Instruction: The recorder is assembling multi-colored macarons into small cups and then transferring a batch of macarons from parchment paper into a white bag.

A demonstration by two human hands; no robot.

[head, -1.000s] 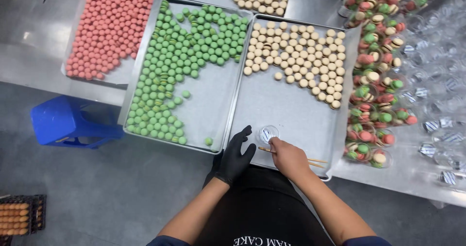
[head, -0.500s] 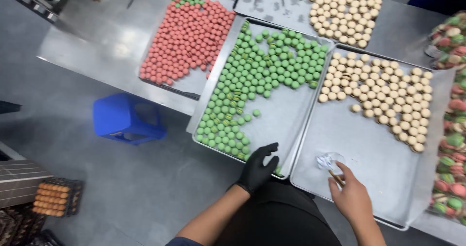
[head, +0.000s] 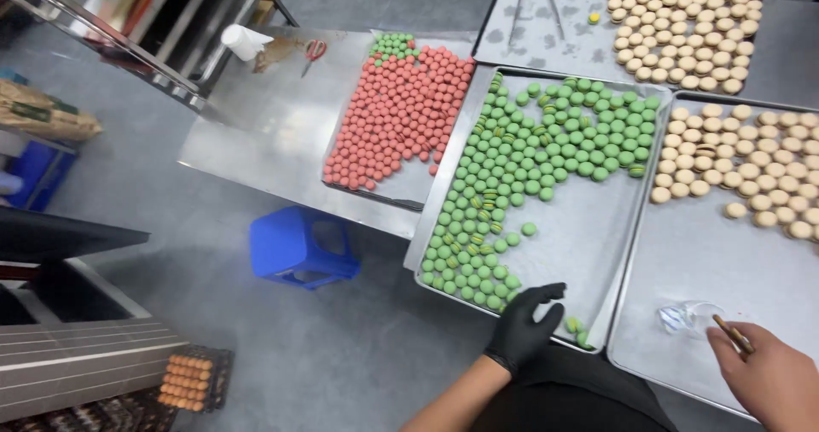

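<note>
Two hands work at the near edge of the green tray (head: 597,253). The left hand (head: 525,325), in a black glove, rests open on that tray's front rim, fingers spread, just beside a few green shells (head: 573,325) lying apart from the big green group (head: 546,168). The right hand (head: 763,376), bare, is to the right of the green tray, over the beige tray (head: 725,287); it pinches a thin brown stick (head: 732,334) between thumb and fingers, and the stick's tip is next to a small clear plastic cup (head: 687,317) on the bare metal.

I think the main risk is at the front. The green tray hangs over the table edge (head: 281,185) on its near left corner, with a blue stool (head: 303,249) and floor below, so weight from the gloved hand on the rim could tip it and send shells rolling off. The cup is light and could slide away if the stick pushes it.

Room for moving is good on the near half of both trays, where the metal is bare. Left of the green tray, the red tray (head: 384,189) touches it closely, so no gap is there.
</note>
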